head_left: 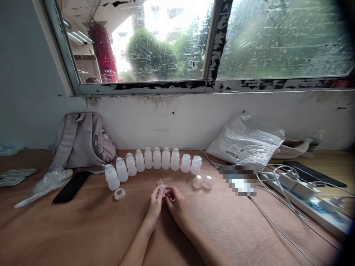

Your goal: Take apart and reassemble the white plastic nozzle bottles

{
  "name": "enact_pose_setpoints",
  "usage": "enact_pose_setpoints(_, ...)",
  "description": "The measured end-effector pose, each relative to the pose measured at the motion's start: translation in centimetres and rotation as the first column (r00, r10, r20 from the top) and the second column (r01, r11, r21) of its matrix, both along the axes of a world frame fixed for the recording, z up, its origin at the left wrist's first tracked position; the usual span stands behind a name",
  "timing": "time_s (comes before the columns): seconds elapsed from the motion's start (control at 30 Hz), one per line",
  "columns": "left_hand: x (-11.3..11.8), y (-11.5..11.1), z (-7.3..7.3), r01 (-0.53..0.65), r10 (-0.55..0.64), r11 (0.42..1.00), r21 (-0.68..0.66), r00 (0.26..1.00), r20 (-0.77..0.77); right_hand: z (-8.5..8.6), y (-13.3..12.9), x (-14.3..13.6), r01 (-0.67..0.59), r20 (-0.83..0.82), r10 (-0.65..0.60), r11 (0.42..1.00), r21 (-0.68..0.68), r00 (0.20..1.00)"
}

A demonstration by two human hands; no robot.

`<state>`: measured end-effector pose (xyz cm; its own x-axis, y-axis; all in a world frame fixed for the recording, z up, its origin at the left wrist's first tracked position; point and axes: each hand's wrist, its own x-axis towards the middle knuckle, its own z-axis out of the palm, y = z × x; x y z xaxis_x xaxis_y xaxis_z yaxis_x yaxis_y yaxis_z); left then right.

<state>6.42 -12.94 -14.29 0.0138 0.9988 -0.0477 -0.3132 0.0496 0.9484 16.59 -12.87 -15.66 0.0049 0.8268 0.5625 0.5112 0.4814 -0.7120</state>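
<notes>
two hands meet over the middle of a wooden counter (pixel 83 229) under a rain-streaked window (pixel 172 40), pinching a small clear plastic part (pixel 163 189) between them. the left hand (pixel 155 202) closes its fingertips on one side of the part and the right hand (pixel 175 201) closes on the other, so both grip the same piece, held just above the wood and a little short of the bottles.

beyond the hands a curved row of translucent white bottles (pixel 155 160) runs along the counter toward the back wall, most with narrow capped tops, the two at the right end of the row looking open-mouthed. a loose white ring (pixel 119 193) lies just off the left end of the row, and two clear caps (pixel 202 181) sit near its right end.

judging by the layout, the step in hand looks like fitting or checking one small piece of a bottle top; the next move would call for steady fingertip pressure and a square seating, since the part is tiny and slippery-looking.

a grey backpack (pixel 83 140) leans at the back left, a black phone (pixel 71 186) lies flat before it, and a white power strip (pixel 310 197) with trailing cables crosses the right edge.
</notes>
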Motion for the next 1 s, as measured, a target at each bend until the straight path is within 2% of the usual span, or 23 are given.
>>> enact_pose_setpoints(0.23,0.2,0.2,-0.6,0.015,-0.006,0.998,0.059,0.987,-0.159,0.3,-0.3,-0.5,0.057,-0.022,-0.058,0.997,-0.047,0.998)
enact_pose_setpoints(0.37,0.1,0.2,-0.8,-0.011,0.044,0.992,0.125,0.963,-0.266,1.0,-0.4,-0.4,0.042,-0.064,-0.046,0.997,-0.058,0.997)
enact_pose_setpoints(0.5,-0.2,0.4,-0.8,-0.006,0.023,0.996,0.092,0.983,-0.184,1.6,-0.7,0.0,-0.089,-0.186,0.066,0.989,-0.117,0.980)
enact_pose_setpoints(0.57,-0.3,0.5,-0.8,-0.002,0.016,0.997,0.080,0.985,-0.171,1.6,-0.7,0.0,-0.115,-0.234,0.080,0.983,-0.141,0.969)
enact_pose_setpoints(0.77,0.1,0.0,-0.6,0.074,-0.042,0.992,0.107,0.961,-0.274,0.6,0.1,0.4,0.135,-0.188,-0.158,0.982,-0.131,0.969)
enact_pose_setpoints(0.9,0.1,-0.4,0.0,0.128,-0.089,0.986,0.109,0.948,-0.307,0.7,0.4,0.9,0.015,-0.185,-0.060,0.972,-0.236,0.981)
enact_pose_setpoints(1.0,0.0,-0.5,0.3,0.157,-0.120,0.982,0.105,0.948,-0.295,0.9,0.4,1.0,0.016,-0.155,-0.053,0.972,-0.234,0.986)
